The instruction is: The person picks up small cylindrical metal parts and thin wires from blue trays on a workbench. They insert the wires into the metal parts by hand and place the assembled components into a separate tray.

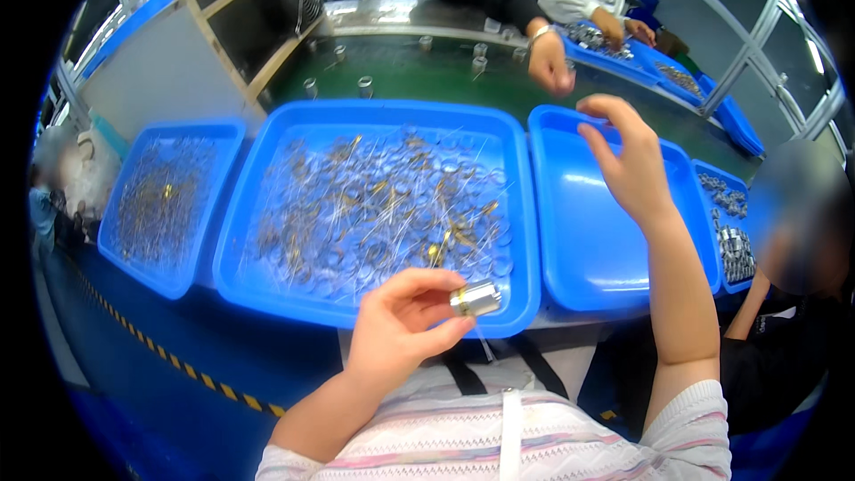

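A cream-white openwork knit top (427,450) is filling the bottom centre of the frame. Across its front, soft horizontal bands of pale pink and grey-blue are alternating with white, and rows of small zigzag, lacy stitches are running between them. The right sleeve (690,428), at the lower right, is ending in a ribbed white cuff near the elbow and is showing faint pink and grey stripes. The left sleeve (287,463), at the lower left, is showing a similar pale edge. 1 flat white strap (511,436) is running down the front, right of bottom centre. 2 bare forearms are emerging from the sleeves, leading to a bare left hand (399,328) and a bare right hand (631,158).
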{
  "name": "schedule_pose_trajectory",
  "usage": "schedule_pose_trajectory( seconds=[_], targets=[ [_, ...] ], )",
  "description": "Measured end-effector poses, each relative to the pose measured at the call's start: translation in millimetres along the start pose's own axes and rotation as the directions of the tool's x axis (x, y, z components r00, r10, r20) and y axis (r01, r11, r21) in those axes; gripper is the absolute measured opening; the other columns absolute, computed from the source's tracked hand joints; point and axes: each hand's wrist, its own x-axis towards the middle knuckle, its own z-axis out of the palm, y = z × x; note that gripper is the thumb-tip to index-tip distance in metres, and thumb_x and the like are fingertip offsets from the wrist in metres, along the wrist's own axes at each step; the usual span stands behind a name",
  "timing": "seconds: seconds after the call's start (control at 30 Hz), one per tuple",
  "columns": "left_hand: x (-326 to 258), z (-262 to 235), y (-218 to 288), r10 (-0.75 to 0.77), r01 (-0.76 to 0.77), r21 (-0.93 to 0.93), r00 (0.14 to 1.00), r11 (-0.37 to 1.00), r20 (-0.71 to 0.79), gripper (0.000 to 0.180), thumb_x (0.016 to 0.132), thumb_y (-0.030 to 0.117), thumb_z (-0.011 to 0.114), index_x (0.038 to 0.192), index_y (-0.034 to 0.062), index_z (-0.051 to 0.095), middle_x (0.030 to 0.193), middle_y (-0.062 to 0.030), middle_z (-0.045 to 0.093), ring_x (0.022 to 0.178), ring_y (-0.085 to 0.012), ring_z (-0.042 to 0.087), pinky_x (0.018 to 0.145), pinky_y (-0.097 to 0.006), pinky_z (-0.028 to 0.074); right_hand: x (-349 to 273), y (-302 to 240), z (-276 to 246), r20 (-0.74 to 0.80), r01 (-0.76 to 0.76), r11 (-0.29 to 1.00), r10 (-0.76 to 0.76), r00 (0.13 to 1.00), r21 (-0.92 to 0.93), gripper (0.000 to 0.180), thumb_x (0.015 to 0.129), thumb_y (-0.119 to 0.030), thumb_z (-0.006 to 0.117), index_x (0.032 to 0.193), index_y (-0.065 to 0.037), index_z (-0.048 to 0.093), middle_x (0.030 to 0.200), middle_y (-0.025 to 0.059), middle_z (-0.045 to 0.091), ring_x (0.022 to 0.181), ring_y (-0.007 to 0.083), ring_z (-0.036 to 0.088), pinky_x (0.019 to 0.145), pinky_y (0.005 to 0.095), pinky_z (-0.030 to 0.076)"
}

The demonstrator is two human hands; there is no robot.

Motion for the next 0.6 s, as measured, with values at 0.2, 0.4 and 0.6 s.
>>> schedule_pose_trajectory(
  seconds=[0.2,0.4,0.6],
  targets=[
    [1.9,4.3,-5.0,0.061,-0.065,0.076,0.997,0.995,0.044,0.036,0.071,-0.011,0.070,0.104,-0.0052,0.057,0.107,-0.0132,0.057,0.098,-0.0192,0.060,0.087,-0.032,0.052,-82.1,-80.7,4.3,0.549,-0.424,0.591,-0.038,0.835,0.686,0.048,0.079,-0.007,0.070,0.121,0.000,0.048,0.100,0.0113,0.061,0.090,0.0166,0.061,0.080,0.0303,0.050],
    [1.9,10.9,-6.9,0.049,-0.067,0.184,0.994,0.981,0.100,0.036,0.071,-0.009,0.071,0.104,-0.0060,0.058,0.107,-0.0129,0.057,0.097,-0.0183,0.060,0.083,-0.031,0.053,-106.9,-84.9,23.3,0.367,-0.319,0.566,0.030,0.930,0.761,0.037,0.074,-0.007,0.074,0.107,0.000,0.059,0.101,0.0124,0.064,0.083,0.0201,0.064,0.075,0.0295,0.052],
    [-0.3,11.5,-9.6,0.021,-0.041,0.170,0.993,0.985,0.118,0.034,0.071,-0.008,0.071,0.102,-0.0066,0.059,0.106,-0.0131,0.057,0.094,-0.0182,0.060,0.082,-0.030,0.053,-118.8,-87.5,28.1,0.172,-0.126,0.695,0.003,0.985,0.708,0.032,0.073,-0.009,0.074,0.101,0.002,0.062,0.099,0.0148,0.066,0.087,0.0255,0.066,0.076,0.0317,0.053]
  ],
)
